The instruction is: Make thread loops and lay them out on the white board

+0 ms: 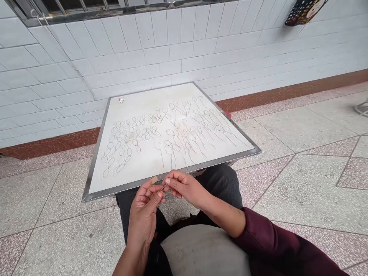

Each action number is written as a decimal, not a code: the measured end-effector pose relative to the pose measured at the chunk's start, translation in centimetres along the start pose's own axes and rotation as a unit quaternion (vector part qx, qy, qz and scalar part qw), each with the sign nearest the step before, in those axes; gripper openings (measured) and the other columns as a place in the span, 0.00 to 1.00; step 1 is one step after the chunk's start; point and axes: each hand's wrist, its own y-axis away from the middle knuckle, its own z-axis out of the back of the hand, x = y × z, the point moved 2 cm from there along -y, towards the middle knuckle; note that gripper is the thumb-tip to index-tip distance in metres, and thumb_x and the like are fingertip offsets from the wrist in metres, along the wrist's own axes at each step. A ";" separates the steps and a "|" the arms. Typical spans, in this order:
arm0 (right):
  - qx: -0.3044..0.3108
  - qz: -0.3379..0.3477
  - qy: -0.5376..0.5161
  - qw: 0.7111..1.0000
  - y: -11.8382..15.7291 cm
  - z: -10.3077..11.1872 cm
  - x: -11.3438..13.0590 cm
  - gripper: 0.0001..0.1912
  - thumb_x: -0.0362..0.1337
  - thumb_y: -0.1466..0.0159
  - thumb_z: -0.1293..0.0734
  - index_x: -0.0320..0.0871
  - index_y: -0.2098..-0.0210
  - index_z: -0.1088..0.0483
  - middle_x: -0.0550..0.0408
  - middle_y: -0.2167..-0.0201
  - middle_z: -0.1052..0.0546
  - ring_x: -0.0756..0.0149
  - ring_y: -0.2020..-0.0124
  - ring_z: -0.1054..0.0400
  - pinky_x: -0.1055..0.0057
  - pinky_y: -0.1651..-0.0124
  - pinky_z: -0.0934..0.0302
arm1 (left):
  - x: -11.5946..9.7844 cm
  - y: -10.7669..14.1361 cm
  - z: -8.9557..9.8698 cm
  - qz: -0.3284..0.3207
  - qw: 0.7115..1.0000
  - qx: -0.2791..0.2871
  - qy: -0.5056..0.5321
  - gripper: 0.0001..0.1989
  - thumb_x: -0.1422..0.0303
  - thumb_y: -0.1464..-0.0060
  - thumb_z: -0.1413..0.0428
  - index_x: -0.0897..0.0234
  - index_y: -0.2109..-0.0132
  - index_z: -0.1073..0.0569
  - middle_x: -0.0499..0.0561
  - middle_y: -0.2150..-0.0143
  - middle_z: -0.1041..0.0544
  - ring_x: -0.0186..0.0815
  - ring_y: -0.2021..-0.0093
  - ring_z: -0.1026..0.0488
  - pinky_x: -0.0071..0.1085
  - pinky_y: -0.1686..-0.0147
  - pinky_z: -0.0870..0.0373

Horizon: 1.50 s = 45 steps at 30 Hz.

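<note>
Above my lap, just off the near edge of the table, my two hands meet fingertip to fingertip. My left hand pinches a thin wire between thumb and fingers, and a tan strip of tape wraps one of its fingertips. From the other side my right hand grips the same wire with thumb and forefinger. Most of the wire is hidden by the fingers. On the white tabletop lie many thin wire loops; those at the right have long straight tails, while those at the left look like figure-eights.
The table has a grey metal rim and stands against a white tiled wall. A small red and white object sits near its far left corner. A dark patterned bag hangs at upper right. Speckled floor tiles surround the table.
</note>
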 end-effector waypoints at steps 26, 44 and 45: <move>-0.032 0.006 -0.051 0.998 1.7 0.1 0.1 0.18 0.51 0.42 0.26 0.42 0.64 0.26 0.60 0.73 0.25 0.75 0.77 0.40 0.75 0.74 0.49 | 0.6 1.8 -0.4 -0.012 1.000 0.021 -0.011 0.19 0.65 0.53 0.30 0.60 0.52 0.20 0.49 0.64 0.20 0.29 0.69 0.26 0.25 0.68 0.27; -0.082 0.050 0.074 0.993 1.4 0.1 -0.6 0.06 0.41 0.39 0.30 0.45 0.65 0.26 0.59 0.70 0.25 0.70 0.69 0.34 0.71 0.64 0.40 | 0.7 1.3 -0.2 0.027 0.999 0.029 -0.025 0.21 0.66 0.56 0.29 0.61 0.52 0.20 0.49 0.64 0.21 0.30 0.67 0.26 0.26 0.67 0.26; -0.082 0.050 0.079 0.992 1.4 0.1 -0.6 0.06 0.41 0.38 0.30 0.45 0.64 0.27 0.59 0.71 0.25 0.70 0.70 0.34 0.71 0.64 0.40 | 0.7 1.2 -0.3 0.033 0.999 0.032 -0.020 0.21 0.66 0.56 0.29 0.61 0.52 0.19 0.50 0.64 0.21 0.30 0.68 0.26 0.26 0.67 0.26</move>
